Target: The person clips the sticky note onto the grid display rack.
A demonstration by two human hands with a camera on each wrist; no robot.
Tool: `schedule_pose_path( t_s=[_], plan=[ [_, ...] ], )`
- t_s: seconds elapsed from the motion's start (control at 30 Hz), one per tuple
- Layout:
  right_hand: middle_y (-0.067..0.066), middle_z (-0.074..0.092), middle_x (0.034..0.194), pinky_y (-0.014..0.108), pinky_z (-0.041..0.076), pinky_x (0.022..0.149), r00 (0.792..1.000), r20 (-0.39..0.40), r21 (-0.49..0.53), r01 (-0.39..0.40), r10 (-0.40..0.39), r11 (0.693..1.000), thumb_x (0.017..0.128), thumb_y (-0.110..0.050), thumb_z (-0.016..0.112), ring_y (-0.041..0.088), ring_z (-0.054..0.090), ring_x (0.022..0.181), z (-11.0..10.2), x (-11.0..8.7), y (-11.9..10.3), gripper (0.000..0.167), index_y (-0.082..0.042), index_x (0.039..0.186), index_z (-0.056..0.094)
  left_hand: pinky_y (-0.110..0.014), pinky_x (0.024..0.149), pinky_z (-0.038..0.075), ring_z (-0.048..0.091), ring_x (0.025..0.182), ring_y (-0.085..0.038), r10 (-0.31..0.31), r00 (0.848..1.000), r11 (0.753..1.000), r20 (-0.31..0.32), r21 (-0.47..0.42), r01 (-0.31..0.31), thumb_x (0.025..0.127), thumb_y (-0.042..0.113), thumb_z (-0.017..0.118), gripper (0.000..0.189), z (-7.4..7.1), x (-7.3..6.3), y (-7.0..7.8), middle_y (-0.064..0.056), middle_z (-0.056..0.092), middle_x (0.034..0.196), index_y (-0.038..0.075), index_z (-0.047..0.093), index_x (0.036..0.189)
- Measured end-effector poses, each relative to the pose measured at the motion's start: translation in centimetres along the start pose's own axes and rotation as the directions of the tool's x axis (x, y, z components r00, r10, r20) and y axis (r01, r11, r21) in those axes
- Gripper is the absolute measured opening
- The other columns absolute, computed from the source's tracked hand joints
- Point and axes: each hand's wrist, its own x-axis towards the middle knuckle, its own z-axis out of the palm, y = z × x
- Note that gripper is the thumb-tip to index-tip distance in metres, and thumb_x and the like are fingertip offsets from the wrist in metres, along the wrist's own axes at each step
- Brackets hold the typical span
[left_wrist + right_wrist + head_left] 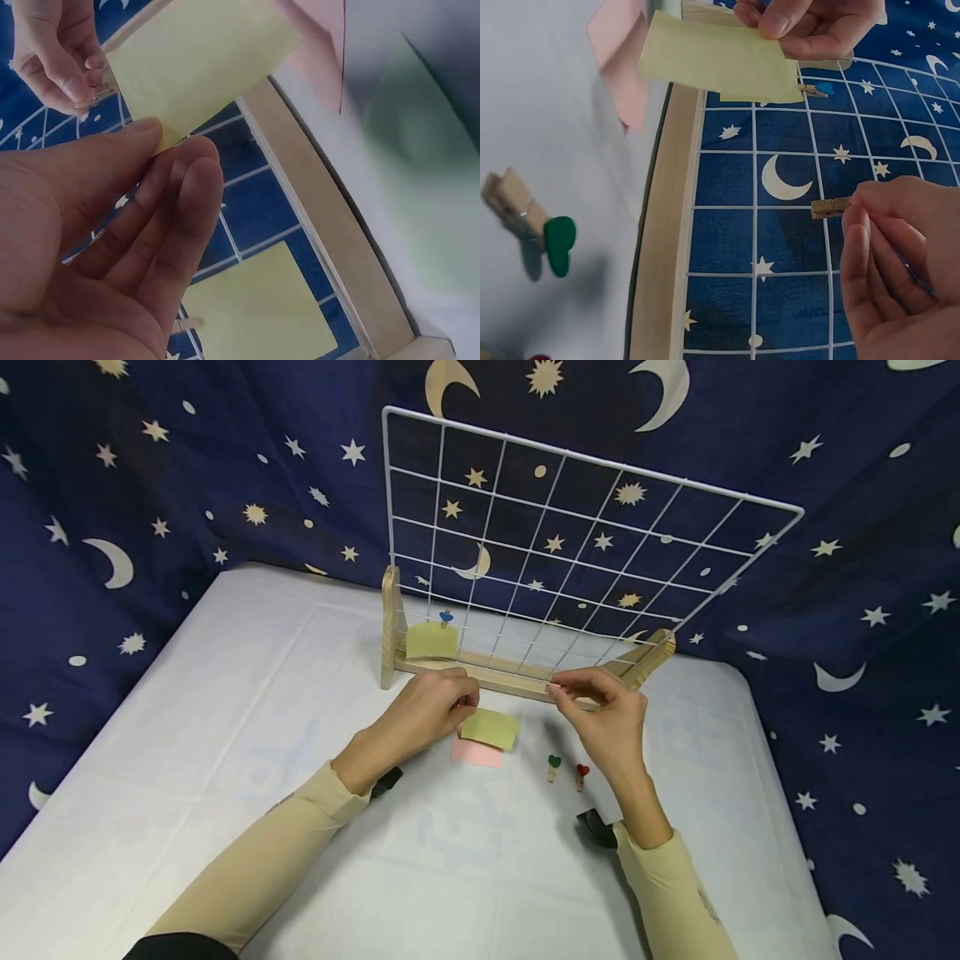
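My left hand pinches a yellow paper note by one corner, just in front of the grid stand. In the right wrist view, a small wooden clothespin is pinched between the thumb and fingers of my right hand; its tip overlaps the grid wires. Its far end is hidden by the fingertips. Another yellow note hangs low on the left of the white wire grid, clipped by a clothespin with a blue heart. A pink note lies on the table, partly behind the held note.
Two clothespins lie on the white table between my forearms, one with a green heart, one with a red heart. A wooden base carries the grid upright. Behind it hangs dark blue cloth with moons and stars.
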Motion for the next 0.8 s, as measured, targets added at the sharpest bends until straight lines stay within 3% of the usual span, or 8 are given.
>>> schedule_pose_path(
  t_s=[0.2,0.43,0.8],
  plan=[
    [0.021,0.076,0.092,0.022,0.059,0.077,1.000,-0.017,-0.006,0.021,-0.021,1.000,0.086,0.011,0.080,0.028,0.069,0.077,0.3,1.0,-0.2,0.013,0.009,0.098,0.077,-0.030,0.068,0.054,0.063,0.074,-0.015,-0.037,0.999,0.999,-0.029,0.005,0.037,0.090,-0.003,0.076,0.013,-0.3,0.9,-0.6,-0.003,0.070,0.084,0.008,0.073,0.084],
    [0.012,0.079,0.097,0.020,0.059,0.081,1.000,-0.018,0.057,0.020,-0.019,0.998,0.088,0.000,0.083,0.011,0.073,0.085,0.8,2.1,2.3,0.015,-0.004,0.102,0.081,-0.029,0.064,0.049,0.056,0.071,-0.016,-0.062,0.992,0.998,-0.112,-0.021,0.061,0.088,-0.012,0.066,0.021,-0.5,2.7,-0.5,-0.004,0.063,0.077,0.006,0.070,0.079],
    [0.011,0.080,0.094,0.023,0.060,0.081,0.998,-0.022,0.042,0.064,-0.063,0.997,0.089,-0.001,0.082,0.016,0.075,0.084,1.8,3.6,1.7,0.013,-0.004,0.101,0.082,-0.036,0.066,0.053,0.061,0.069,-0.021,-0.061,0.973,0.996,-0.221,0.048,0.073,0.086,-0.012,0.068,0.017,-0.8,4.0,-1.3,-0.008,0.068,0.078,0.003,0.072,0.081]
  ],
)
